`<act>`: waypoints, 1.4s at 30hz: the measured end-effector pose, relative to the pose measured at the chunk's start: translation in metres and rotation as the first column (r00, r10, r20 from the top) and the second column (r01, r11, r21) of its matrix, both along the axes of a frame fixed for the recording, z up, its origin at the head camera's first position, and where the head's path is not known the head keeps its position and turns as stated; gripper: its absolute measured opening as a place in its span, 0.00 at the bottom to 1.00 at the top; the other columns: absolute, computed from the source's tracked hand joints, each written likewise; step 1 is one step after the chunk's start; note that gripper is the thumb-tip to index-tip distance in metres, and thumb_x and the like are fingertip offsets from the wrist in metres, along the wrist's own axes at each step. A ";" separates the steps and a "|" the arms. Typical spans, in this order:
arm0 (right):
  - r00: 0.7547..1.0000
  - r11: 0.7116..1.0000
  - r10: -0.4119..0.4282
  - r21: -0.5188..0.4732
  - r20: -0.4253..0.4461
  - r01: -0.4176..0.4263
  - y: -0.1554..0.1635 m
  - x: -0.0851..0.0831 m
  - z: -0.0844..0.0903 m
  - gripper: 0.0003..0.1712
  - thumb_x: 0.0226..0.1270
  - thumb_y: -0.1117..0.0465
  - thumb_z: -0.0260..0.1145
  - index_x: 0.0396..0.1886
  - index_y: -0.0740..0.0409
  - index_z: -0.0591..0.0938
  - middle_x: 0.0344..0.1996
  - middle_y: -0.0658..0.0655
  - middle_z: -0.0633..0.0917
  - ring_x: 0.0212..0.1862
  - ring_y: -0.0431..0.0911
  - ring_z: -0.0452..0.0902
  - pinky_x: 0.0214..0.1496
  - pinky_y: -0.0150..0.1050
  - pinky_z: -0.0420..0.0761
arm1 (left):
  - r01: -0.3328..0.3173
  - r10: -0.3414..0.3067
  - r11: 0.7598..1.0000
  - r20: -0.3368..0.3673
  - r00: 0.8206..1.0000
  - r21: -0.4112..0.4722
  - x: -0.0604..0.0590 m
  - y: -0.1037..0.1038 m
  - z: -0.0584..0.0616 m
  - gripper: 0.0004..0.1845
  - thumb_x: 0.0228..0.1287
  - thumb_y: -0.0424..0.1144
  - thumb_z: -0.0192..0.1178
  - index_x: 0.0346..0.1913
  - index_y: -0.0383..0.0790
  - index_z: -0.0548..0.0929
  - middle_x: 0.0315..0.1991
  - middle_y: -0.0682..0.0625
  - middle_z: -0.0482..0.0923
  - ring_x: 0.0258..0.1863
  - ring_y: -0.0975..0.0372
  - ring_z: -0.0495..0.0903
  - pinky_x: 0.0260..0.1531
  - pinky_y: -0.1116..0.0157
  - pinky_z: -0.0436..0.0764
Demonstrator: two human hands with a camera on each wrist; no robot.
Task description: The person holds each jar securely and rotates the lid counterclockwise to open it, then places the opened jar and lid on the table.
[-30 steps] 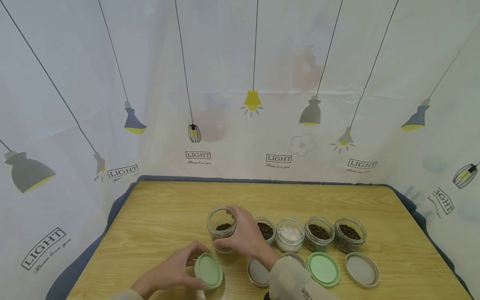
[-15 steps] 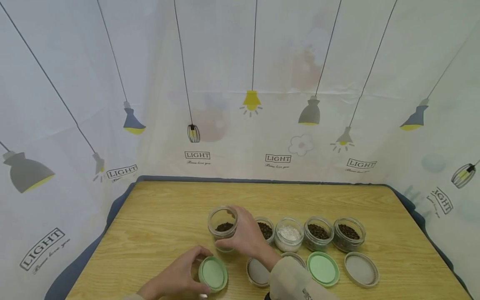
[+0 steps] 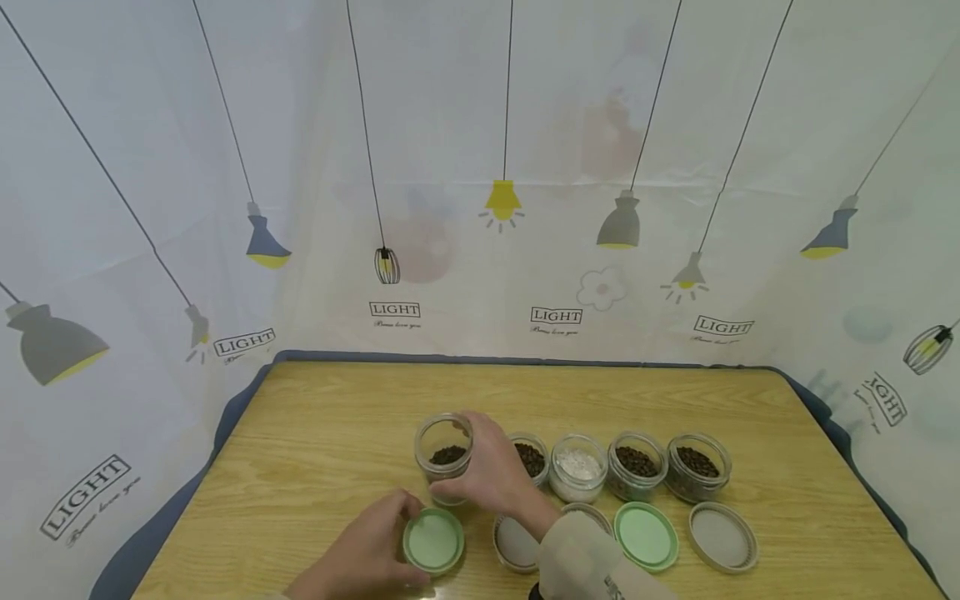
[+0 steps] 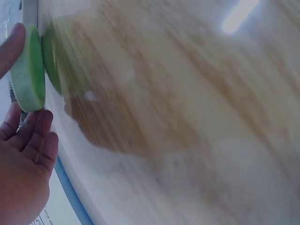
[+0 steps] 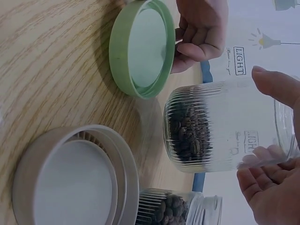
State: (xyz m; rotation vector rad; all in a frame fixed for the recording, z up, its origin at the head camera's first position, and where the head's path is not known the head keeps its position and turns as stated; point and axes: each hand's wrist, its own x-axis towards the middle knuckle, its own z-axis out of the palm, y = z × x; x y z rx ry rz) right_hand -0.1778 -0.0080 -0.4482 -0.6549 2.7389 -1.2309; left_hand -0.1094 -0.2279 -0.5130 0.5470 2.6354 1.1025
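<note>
The head view looks down and forward over the whole light wooden table [image 3: 315,450]. Both wrist views sit close above it, turned sideways, and all three share the round green plastic lid [image 3: 432,541] [image 4: 28,75] [image 5: 140,47].

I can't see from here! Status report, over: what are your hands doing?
Right hand grips open bean jar. Left hand holds green lid beside it. Nothing between them.

The right hand [image 3: 491,475] hides the near side of the ribbed jar [image 3: 444,450]; its sleeve [image 3: 581,558] covers part of a grey lid [image 3: 517,543]. The left wrist view smears the table [image 4: 187,117]; the left hand [image 3: 360,558] runs off the bottom edge
</note>
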 end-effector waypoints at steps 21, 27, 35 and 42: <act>1.000 0.996 -0.024 0.089 -0.016 0.025 -0.002 0.000 -0.001 0.55 0.42 0.42 0.81 0.69 0.56 0.67 0.61 0.54 0.77 0.62 0.50 0.73 0.63 0.48 0.75 | -0.047 -0.019 0.965 -0.248 0.969 -0.259 0.001 0.023 -0.003 0.35 0.32 0.67 0.75 0.38 0.52 0.70 0.38 0.63 0.72 0.36 0.71 0.69 0.35 0.71 0.72; 0.999 0.994 -0.035 0.103 -0.010 0.035 -0.002 0.000 -0.002 0.55 0.41 0.41 0.80 0.69 0.55 0.67 0.61 0.54 0.77 0.62 0.50 0.74 0.61 0.48 0.76 | -0.034 -0.029 0.965 -0.232 0.972 -0.260 0.001 0.025 -0.003 0.35 0.33 0.67 0.75 0.38 0.53 0.70 0.39 0.63 0.72 0.36 0.71 0.69 0.37 0.70 0.72; 0.998 0.992 -0.056 0.111 0.026 0.053 -0.003 -0.001 -0.006 0.57 0.39 0.42 0.82 0.68 0.57 0.67 0.60 0.56 0.79 0.59 0.51 0.77 0.58 0.47 0.79 | -0.016 -0.060 0.961 -0.265 0.963 -0.276 0.002 0.026 -0.005 0.35 0.32 0.66 0.76 0.37 0.53 0.68 0.37 0.64 0.70 0.34 0.72 0.66 0.34 0.72 0.69; 0.996 0.987 -0.080 0.144 0.037 0.074 -0.004 -0.003 -0.006 0.58 0.39 0.38 0.81 0.68 0.56 0.66 0.59 0.55 0.80 0.55 0.50 0.80 0.51 0.45 0.82 | -0.009 -0.072 0.957 -0.265 0.961 -0.289 0.001 0.026 -0.005 0.35 0.33 0.67 0.75 0.37 0.53 0.67 0.37 0.64 0.69 0.33 0.72 0.65 0.33 0.72 0.69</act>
